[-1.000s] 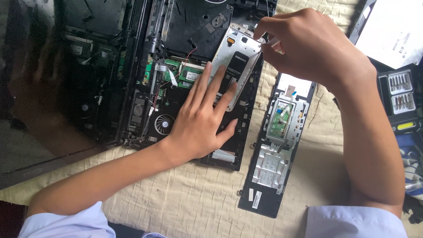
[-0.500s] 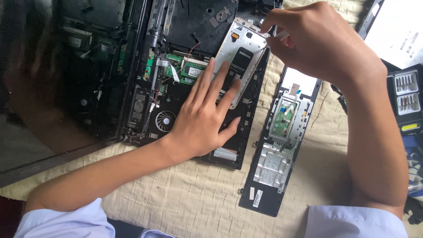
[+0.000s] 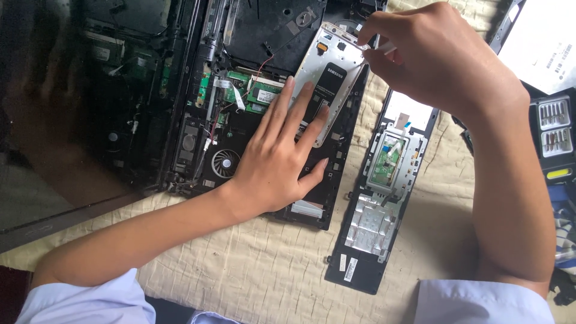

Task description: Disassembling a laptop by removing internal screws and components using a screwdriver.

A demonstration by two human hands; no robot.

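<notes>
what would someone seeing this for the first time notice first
The opened laptop base at upper centre draws the eye, its green boards and round fan bared. The left hand lies flat across it, fingertips on a silver drive in its bracket, while the right hand pinches at that bracket's top corner. To the right, on the cream quilted cloth, lies a detached black palm-rest panel.

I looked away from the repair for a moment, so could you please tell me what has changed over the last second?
Very little. The right hand shifted slightly toward the far edge of the opened laptop, keeping its pinch at the top corner of the silver drive. The left hand stayed flat, fingers on the drive. The loose black panel lies on the cloth as before.
</notes>
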